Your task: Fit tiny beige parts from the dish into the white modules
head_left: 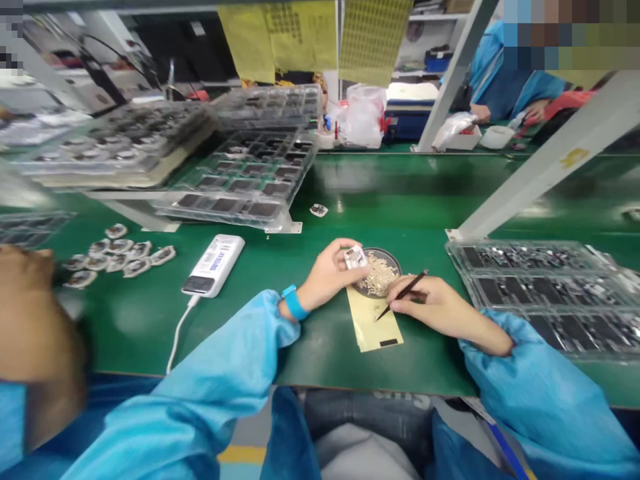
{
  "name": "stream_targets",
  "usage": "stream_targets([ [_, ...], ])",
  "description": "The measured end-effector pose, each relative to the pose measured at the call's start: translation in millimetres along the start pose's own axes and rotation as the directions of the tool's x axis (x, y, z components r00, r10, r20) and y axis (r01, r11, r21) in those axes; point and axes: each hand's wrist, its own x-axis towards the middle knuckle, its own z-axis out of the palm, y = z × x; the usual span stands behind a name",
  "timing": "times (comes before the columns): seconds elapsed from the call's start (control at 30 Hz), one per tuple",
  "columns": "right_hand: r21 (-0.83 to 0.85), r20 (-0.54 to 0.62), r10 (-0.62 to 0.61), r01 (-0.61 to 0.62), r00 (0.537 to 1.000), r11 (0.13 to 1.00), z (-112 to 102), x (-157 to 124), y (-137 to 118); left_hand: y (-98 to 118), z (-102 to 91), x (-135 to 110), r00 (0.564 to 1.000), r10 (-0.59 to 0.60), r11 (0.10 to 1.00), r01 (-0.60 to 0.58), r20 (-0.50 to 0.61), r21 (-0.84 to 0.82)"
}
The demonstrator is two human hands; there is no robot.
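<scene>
My left hand (333,270) is closed on a small white part (356,259), pinched between thumb and fingers over the left rim of a round dish. That dark dish (383,273) is filled with many tiny pale pieces. In my right hand (425,300) is a pair of black tweezers (407,291), pointing down and left. The tips are at a yellow sheet (377,330) that lies partly under the dish. Whether the tips grip a tiny piece is too small to see.
A white power bank (214,265) with a cable lies left, beside several small white-edged parts (120,257). Clear trays (240,180) rest on a raised shelf; others (530,293) stand right. A co-worker's blurred arm (37,320) is at far left, another person (520,87) across the bench.
</scene>
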Motion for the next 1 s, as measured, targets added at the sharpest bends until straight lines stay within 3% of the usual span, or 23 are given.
stream_targets([
  [0.07, 0.005, 0.034, 0.046, -0.046, 0.998, 0.999, 0.8, -2.5, 0.5, -1.1, 2.1, -27.1, 0.991, -0.098, 0.994, 0.102, 0.095, -0.044],
  [0.13, 0.007, 0.088, 0.063, -0.063, 0.994, 0.998, 2.0, -4.0, 1.0, -2.6, 3.2, -42.4, 0.974, -0.131, 0.991, 0.125, 0.184, 0.042],
  [0.2, 0.002, 0.134, 0.061, -0.062, 0.989, 0.998, 3.0, -4.6, 1.8, -3.1, 4.4, -48.6, 0.954, -0.117, 0.966, 0.045, 0.276, 0.255],
  [0.27, 0.002, 0.152, 0.060, -0.061, 0.987, 0.998, 3.8, -4.6, 2.7, -2.0, 5.9, -50.1, 0.935, -0.078, 0.871, -0.104, 0.345, 0.480],
  [0.37, 0.011, 0.155, 0.066, -0.068, 0.986, 0.998, 4.9, -4.2, 3.8, 1.5, 7.9, -50.7, 0.918, -0.051, 0.743, -0.229, 0.394, 0.629],
  [0.77, 0.024, 0.133, 0.033, -0.037, 0.991, 0.999, 6.5, -4.9, 0.3, -0.1, 7.0, -52.6, 0.923, -0.063, 0.767, -0.198, 0.379, 0.610],
  [0.9, 0.147, -0.004, -0.053, 0.053, 0.999, 0.988, 2.1, -8.3, -9.2, -1.0, 7.1, -52.1, 0.949, -0.077, 0.821, -0.114, 0.306, 0.559],
  [1.0, 0.182, -0.162, -0.160, 0.188, 0.974, 0.965, 2.8, -9.1, -13.5, -3.4, 8.5, -51.7, 0.962, -0.085, 0.870, -0.055, 0.258, 0.490],
])
